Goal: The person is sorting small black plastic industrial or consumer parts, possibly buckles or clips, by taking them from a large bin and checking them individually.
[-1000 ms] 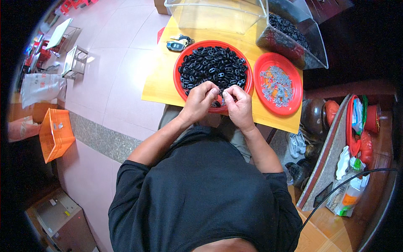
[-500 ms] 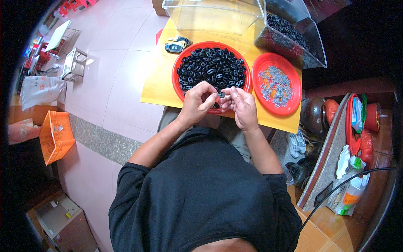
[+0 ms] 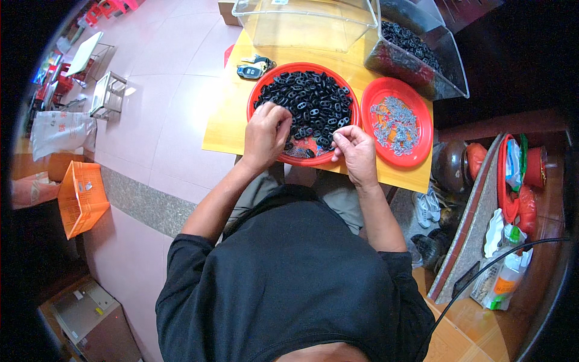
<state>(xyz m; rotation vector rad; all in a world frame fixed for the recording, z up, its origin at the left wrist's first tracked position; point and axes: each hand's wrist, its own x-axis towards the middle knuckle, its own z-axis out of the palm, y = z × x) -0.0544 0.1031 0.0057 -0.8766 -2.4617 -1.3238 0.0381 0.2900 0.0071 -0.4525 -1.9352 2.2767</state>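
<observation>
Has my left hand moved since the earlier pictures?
Yes: judged against the red basin, the left hand has moved left and slightly farther from your body.

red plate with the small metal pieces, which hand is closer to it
Right. The right hand is beside the plate's lower left edge; the left hand is farther left, over the red basin.

You are wearing a plain black T-shirt (image 3: pixel 289 271), filling the lower middle of the frame. Its short, loose sleeves (image 3: pixel 188 259) are ending around your elbows, its neckline (image 3: pixel 322 346) is curving along the bottom edge, and greyish trousers (image 3: pixel 342 202) are showing near the centre.
</observation>
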